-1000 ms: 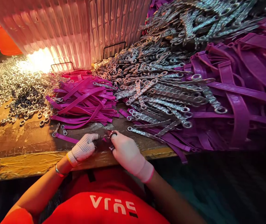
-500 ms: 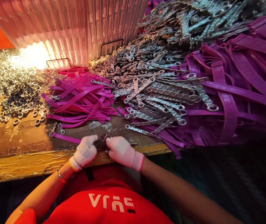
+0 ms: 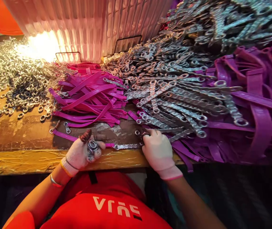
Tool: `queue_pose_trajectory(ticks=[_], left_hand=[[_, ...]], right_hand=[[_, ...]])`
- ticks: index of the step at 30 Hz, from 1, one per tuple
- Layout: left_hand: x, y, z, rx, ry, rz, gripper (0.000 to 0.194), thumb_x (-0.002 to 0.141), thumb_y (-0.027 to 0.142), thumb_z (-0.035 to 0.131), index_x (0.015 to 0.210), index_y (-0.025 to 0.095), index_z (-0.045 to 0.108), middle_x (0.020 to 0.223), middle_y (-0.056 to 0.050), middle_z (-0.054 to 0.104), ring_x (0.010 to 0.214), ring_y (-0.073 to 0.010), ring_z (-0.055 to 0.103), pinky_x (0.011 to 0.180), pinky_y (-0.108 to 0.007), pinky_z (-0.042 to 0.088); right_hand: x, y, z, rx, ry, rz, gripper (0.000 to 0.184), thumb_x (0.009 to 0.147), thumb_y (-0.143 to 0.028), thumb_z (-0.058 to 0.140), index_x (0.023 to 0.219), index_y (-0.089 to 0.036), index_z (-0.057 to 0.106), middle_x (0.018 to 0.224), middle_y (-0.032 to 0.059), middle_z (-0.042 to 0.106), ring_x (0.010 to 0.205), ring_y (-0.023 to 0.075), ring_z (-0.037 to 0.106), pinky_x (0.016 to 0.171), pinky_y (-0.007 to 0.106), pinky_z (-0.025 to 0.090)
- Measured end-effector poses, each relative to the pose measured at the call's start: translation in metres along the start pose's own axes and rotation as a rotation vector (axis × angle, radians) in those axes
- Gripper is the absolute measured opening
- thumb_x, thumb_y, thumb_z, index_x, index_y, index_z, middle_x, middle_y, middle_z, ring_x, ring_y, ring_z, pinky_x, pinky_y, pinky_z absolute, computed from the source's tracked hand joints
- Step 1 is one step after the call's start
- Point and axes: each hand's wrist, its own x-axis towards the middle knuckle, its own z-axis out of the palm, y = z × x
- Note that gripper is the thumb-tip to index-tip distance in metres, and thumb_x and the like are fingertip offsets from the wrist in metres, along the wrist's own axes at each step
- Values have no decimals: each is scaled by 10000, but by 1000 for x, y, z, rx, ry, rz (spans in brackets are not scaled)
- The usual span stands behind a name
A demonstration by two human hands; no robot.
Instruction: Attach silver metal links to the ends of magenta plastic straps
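My left hand (image 3: 75, 156), in a dotted white glove with a dark thumb tip, is turned palm up. Its fingers curl around several small metal rings (image 3: 92, 145). Beneath that hand runs a narrow magenta strap (image 3: 65, 135), whose right end joins a flat silver chain (image 3: 127, 146) along the table edge. My right hand (image 3: 158, 152), also gloved, lies knuckles up with its fingertips closed at the chain's right end; what exactly sits under them is partly hidden. A loose ring (image 3: 137, 132) lies just left of those fingertips.
Loose metal rings (image 3: 26, 92) are heaped at the left, magenta straps (image 3: 90, 95) in the middle. Silver chains (image 3: 174, 92) and purple straps (image 3: 260, 111) pile up at the right. Behind stands a ribbed translucent panel (image 3: 78, 28) under bright light. The worn wooden table (image 3: 31, 159) ends before my body.
My hands have parted: the left turned palm up, exposing the rings, and the right moved rightward to the chain's end. The strap and chain now show between them. The view shifted slightly.
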Motion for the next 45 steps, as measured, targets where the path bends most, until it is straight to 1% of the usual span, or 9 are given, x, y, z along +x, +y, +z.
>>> queue_pose_trajectory(ticks=[6, 9, 13, 18, 24, 27, 36, 41, 45], left_hand=[[-4, -8, 11, 89, -74, -16, 224, 770, 331, 661, 857, 135, 599, 610, -13, 570, 421, -60, 443, 339, -154, 265], [-6, -15, 17, 250, -6, 101, 258, 836, 400, 609, 838, 148, 557, 580, 16, 548, 364, -39, 375, 317, -154, 221], [-7, -19, 23, 372, 107, 232, 323, 840, 473, 601, 809, 161, 525, 658, 10, 599, 370, -35, 399, 317, -153, 237], [-11, -14, 26, 433, 95, 245, 332, 770, 452, 687, 794, 166, 521, 591, 26, 596, 364, -43, 407, 332, -154, 273], [-5, -20, 24, 385, 58, 203, 346, 771, 469, 673, 729, 171, 502, 505, 58, 499, 345, -34, 355, 335, -149, 235], [3, -24, 26, 232, 73, 169, 370, 761, 475, 685, 711, 178, 468, 492, 80, 428, 350, -27, 326, 346, -146, 224], [20, -18, 51, 236, 79, 144, 306, 780, 458, 644, 783, 191, 496, 517, 84, 410, 336, -33, 261, 317, -158, 189], [33, 24, 63, 887, 47, 425, 274, 863, 416, 558, 757, 165, 578, 607, 11, 534, 495, -92, 459, 456, -202, 365], [54, 94, 78, 1591, 359, 875, 192, 864, 199, 529, 971, 131, 673, 937, -83, 661, 915, -213, 598, 866, -345, 457]], right_hand=[[14, -3, 7, 58, 55, -85, 145, 721, -53, 554, 785, -85, 680, 954, 228, 624, 895, 330, 557, 709, 403, 422], [13, -10, 3, 281, 150, -54, 299, 721, -12, 499, 957, -75, 670, 1085, 226, 627, 940, 308, 586, 783, 410, 465], [4, -35, -10, 704, 164, -268, 444, 767, -40, 470, 1178, -153, 597, 1145, 125, 650, 1020, 249, 613, 883, 358, 495], [-2, -66, -18, 904, 91, -457, 431, 761, -42, 460, 1159, -156, 579, 1111, 112, 655, 1022, 209, 614, 928, 332, 480], [-10, -78, -20, 688, 144, -338, 99, 746, -180, 540, 794, -173, 627, 807, 81, 658, 745, 208, 596, 696, 297, 443], [-14, -81, -23, 477, 194, -322, 115, 723, -264, 583, 740, -165, 637, 790, 111, 659, 711, 235, 593, 641, 318, 387], [-12, -56, -37, 391, -80, -331, 114, 722, -114, 579, 801, -165, 643, 795, 85, 704, 671, 199, 633, 588, 284, 332], [-11, -42, -14, 627, 107, -207, 157, 766, -93, 499, 756, -179, 630, 747, 69, 700, 675, 188, 630, 614, 262, 374], [-10, -40, 4, 811, 169, -69, 209, 790, -95, 451, 753, -188, 635, 690, 53, 680, 627, 183, 608, 585, 256, 375]])
